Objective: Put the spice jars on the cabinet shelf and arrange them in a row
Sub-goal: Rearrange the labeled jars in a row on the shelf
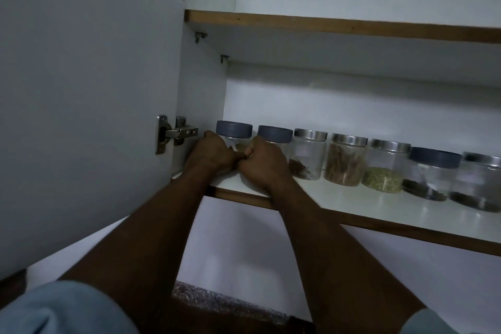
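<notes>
Left hand (214,153) and right hand (261,163) wrapped around two blue-lidded jars (234,134) at the shelf's (352,205) left end, beside five more in line: risk of knocking the neighbouring steel-lidded jar (309,153) if nudged rightward.

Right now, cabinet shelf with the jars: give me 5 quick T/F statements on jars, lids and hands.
1. Seven jars stand on the shelf. True.
2. Every jar has a silver lid. False: three lids are dark blue, such as the leftmost jar; four are silver.
3. Both hands are at the left end of the row. True: the left hand is on the leftmost jar and the right hand on the second jar.
4. The jar of green herbs lies on its side. False: it stands upright.
5. The cabinet door is closed. False: it hangs open at the left.
</notes>
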### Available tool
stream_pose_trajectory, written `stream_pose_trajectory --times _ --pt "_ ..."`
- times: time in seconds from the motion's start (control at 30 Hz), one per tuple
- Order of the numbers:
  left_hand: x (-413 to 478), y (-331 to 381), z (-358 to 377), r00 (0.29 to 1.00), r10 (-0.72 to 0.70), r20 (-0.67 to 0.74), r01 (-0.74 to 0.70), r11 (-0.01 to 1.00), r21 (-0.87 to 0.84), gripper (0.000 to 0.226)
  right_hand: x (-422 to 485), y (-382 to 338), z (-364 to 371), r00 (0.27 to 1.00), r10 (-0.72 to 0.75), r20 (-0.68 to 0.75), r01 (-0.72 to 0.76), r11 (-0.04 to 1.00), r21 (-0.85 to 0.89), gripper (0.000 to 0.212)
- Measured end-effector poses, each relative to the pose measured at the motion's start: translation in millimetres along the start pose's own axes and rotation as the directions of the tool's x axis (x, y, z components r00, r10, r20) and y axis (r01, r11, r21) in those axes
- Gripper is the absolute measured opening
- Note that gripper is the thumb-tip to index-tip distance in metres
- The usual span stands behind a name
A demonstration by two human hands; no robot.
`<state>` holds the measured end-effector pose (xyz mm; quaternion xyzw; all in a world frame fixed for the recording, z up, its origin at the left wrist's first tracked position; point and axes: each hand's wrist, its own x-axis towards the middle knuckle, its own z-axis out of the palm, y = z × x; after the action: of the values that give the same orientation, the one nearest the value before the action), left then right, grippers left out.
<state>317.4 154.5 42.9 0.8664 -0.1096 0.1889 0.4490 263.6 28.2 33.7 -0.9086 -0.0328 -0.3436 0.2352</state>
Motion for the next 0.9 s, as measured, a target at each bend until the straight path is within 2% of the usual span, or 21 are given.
stream_pose_trajectory --times 0.07,0.17,0.3,0.43,0.53,0.63,0.7,0.8,0.9 --pt "-0.9 -2.0 -4.4 0.999 -0.001 0.033 0.003 0.997 -0.078 0.077 -0.8 0.9 -0.9 1.0 -0.005 0.011 0.004 0.999 0.046 0.019" --pt "-2.0 -1.0 -10.6 0.994 -0.031 0.102 0.048 0.984 -0.169 0.053 -0.9 0.9 -3.0 1.0 -0.024 0.009 0.024 0.999 0.041 0.016" --pt "-3.0 -1.2 -12.0 0.99 -0.008 0.143 0.029 0.988 -0.149 0.025 -1.5 0.0 -3.5 1.0 -0.012 0.029 0.012 1.0 -0.001 0.01" --pt "0.2 -5.4 -10.7 0.998 0.013 0.057 -0.008 0.997 -0.078 0.01 -5.2 -2.5 -5.6 0.999 -0.03 0.024 0.03 0.999 0.021 0.006" --pt "4.1 -7.3 -8.5 0.999 0.022 0.041 -0.017 0.992 -0.125 0.025 -8.6 -4.8 -7.4 1.0 -0.011 -0.022 0.013 0.998 0.065 0.008" --pt "1.5 -8.9 -5.4 0.997 0.07 0.037 -0.064 0.988 -0.142 0.067 -7.8 -6.7 -6.9 0.999 0.006 -0.041 -0.006 1.0 -0.001 0.006" --pt "-1.3 -8.2 -3.1 0.996 0.09 0.004 -0.089 0.991 -0.099 0.086 -5.4 -7.6 -5.8 0.999 0.035 -0.017 -0.036 0.998 -0.045 0.005" --pt "-0.8 -6.1 -1.5 0.997 0.078 0.003 -0.077 0.995 -0.062 0.089 -0.8 -10.5 -2.7 0.997 0.025 0.078 -0.017 0.994 -0.108 0.01" --pt "1.9 -5.3 -2.6 0.997 0.042 0.063 -0.038 0.997 -0.071 0.086 -0.7 -12.9 -0.4 0.992 0.006 0.128 0.014 0.988 -0.157 0.013"
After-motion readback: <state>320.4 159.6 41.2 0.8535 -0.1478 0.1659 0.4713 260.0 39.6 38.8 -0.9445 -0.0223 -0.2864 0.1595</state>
